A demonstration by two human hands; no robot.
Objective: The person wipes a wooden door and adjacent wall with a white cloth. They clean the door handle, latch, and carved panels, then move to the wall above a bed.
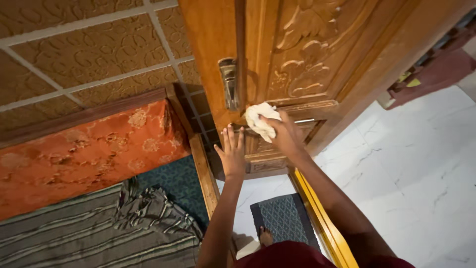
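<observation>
A carved wooden door (307, 59) stands ajar in front of me, with a metal lock plate (229, 82) on its edge. My right hand (285, 134) presses a crumpled white cloth (260, 120) against the door's carved panel, just below the lock plate. My left hand (231, 151) lies flat with fingers spread against the door's edge, to the left of the cloth, holding nothing.
A bed with an orange patterned headboard (94, 149), a striped sheet (99, 231) and a wooden frame (204, 173) sits at the left. A dark patterned mat (282, 216) lies on the white marble floor (416, 173). Tiled wall (89, 49) behind.
</observation>
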